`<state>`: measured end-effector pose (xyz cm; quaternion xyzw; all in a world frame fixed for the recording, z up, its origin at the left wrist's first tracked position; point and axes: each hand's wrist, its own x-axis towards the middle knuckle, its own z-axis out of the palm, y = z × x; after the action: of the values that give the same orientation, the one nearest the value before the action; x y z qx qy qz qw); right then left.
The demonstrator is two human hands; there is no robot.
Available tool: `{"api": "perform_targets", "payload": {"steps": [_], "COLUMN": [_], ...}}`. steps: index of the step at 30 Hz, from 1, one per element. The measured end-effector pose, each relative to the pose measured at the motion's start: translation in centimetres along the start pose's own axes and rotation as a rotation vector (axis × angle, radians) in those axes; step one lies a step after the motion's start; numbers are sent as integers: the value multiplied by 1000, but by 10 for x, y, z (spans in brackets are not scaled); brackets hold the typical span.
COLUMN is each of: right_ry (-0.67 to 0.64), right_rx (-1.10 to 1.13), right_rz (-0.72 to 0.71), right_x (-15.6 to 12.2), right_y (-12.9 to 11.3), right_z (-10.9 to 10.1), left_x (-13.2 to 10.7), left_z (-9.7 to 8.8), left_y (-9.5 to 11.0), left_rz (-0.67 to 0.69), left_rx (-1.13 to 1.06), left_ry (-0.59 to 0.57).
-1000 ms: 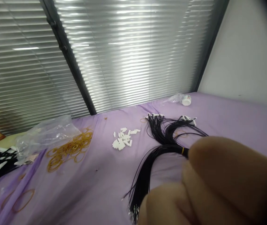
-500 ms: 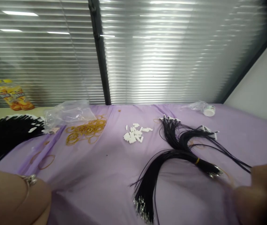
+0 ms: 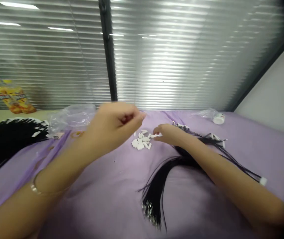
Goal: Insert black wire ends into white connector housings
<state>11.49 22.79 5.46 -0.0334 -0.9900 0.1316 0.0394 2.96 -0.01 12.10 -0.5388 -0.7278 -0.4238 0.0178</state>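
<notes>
Apparently part-way along; at far right, white-tipped cords (image 3: 181, 126) in clusters, seemingly done; at centre, loose white pieces (image 3: 140, 145) in a small pile, seemingly left over, along with a near bundle of black cords (image 3: 156, 187) with silvery ends; at left, a larger dark heap (image 3: 4, 149) with white bits along the top; at the pile's right edge, the right hand (image 3: 169, 134), thumb and finger about one white piece, clamped or merely touching, cannot tell; just left of the pile, the left hand (image 3: 113, 122), curled and blurred, contents impossible to tell; beyond, blinds (image 3: 156, 76) as the far limit; at right, a wall (image 3: 278, 86); room for moving over the near purple cloth (image 3: 112, 199), between the forearms; tighter beneath the right forearm, among cords.
</notes>
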Motion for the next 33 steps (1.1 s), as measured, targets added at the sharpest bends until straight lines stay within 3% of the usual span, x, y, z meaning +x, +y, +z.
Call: {"api": "perform_targets", "payload": {"steps": [1,4,7,9,15,25,30,33], "right_ry": [-22,-5,65,102,214,362,335,291], "right_rx": [10,22,15,23,122,563,643,606], "right_rz": [-13,-31,-14,-11,-16,-25,-63,-148], "right_x": [6,5,-2,-6,-14,-32,-30,-32], "right_y": [7,16,13,11,4,-49,-48,-40], "right_z": [16,54,68,70,72,80,95,91], "left_x": [5,5,-10,-21,-32,-42,-50,-51], "left_z": [15,57,82,88,92,103,104,105], "left_y": [-11,-56,-95,-106,-100,-94,-91,-91], "left_rz": [-38,-211,-349,-418,-486,-496,-531,-548], "left_rx": [-15,-153,-296,-405,-583,-822,-857,-873], "left_ry": [-115,-317,-383,-355,-277,-305,-239,-213]}}
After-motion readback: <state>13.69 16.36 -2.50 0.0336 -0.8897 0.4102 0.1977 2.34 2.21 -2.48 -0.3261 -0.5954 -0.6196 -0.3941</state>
